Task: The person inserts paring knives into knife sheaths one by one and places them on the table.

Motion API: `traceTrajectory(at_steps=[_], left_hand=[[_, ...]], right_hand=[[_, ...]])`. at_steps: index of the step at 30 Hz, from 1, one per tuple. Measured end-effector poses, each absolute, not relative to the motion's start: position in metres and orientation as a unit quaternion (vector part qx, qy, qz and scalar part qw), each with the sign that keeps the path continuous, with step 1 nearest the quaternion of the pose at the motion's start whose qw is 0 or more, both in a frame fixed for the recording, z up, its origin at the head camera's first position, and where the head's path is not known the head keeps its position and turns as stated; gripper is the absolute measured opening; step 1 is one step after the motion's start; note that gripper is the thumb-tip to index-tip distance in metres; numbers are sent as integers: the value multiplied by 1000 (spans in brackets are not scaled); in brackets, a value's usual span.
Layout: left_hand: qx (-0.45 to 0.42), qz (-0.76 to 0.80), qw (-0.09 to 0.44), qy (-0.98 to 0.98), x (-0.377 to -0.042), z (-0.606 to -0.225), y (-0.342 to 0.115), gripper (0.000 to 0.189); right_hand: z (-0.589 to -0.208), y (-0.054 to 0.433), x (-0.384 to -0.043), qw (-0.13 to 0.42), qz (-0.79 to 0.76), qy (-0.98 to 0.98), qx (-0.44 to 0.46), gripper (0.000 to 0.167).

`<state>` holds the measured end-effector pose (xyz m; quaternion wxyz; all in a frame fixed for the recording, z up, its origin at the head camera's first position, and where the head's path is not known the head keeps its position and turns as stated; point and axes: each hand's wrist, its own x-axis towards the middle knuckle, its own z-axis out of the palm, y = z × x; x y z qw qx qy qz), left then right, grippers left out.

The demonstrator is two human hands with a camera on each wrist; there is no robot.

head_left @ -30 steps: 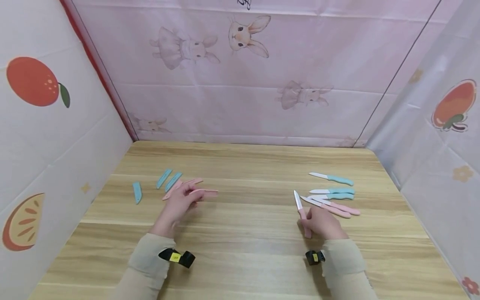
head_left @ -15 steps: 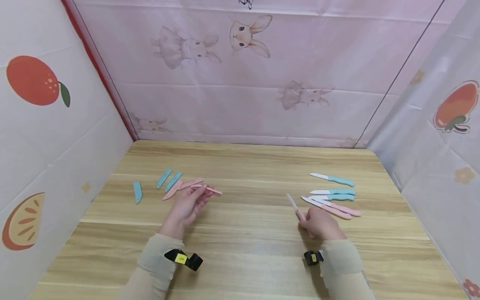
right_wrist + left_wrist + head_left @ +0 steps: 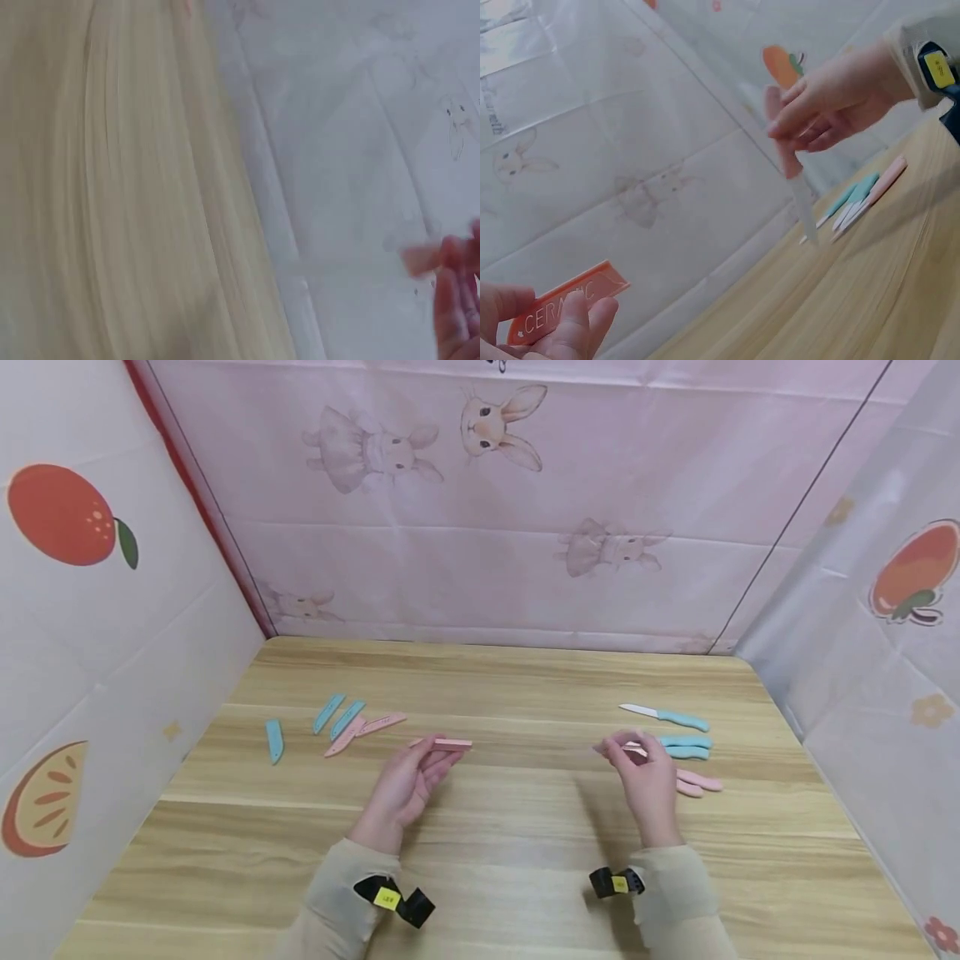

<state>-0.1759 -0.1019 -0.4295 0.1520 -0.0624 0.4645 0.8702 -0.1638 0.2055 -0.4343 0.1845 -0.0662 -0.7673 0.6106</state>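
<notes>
My left hand (image 3: 405,789) pinches a pink knife sheath (image 3: 571,301) lettered "CERAMIC" between thumb and fingers, raised over the table, its open end pointing right. Across from it, my right hand (image 3: 647,785) grips a pink-handled paring knife (image 3: 789,156) by the handle. In the left wrist view the white blade (image 3: 805,208) points down from that hand. The knife's pink handle (image 3: 421,259) also shows, blurred, in the right wrist view. Sheath and knife are well apart, and in the head view the right hand hides most of the knife.
Left on the wooden table (image 3: 510,852) lie pink sheaths (image 3: 384,724) and teal sheaths (image 3: 275,742). On the right are teal-handled knives (image 3: 681,721) and pink-handled knives (image 3: 703,782), partly behind the right hand. Printed curtains (image 3: 480,577) stand behind and on both sides.
My left hand has lifted the pink sheath and carried it to the right. My right hand has raised the pink knife off the table and turned, its blade swinging round.
</notes>
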Motion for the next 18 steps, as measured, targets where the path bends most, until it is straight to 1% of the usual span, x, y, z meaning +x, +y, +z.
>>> traceTrajectory(at_steps=[4,8,12,15,18], left_hand=[[-76,870,144,465,-171,-430,-89,29],[-72,871,137,466,-167,-431,-79,36],[-56,869,133,474,-163,-433,-72,39],[-52,869,133,474,-161,-434,-68,35],[-53,870,133,473,-160,-435,-66,31]], right_hand=[[-433,192,-161,218,747,-624,-67,20],[-429,177,-157,230,813,-528,-86,17],[-428,160,-152,238,840,-482,-74,12],[-429,150,-149,238,836,-490,-64,5],[-430,142,-147,233,829,-505,-59,5]])
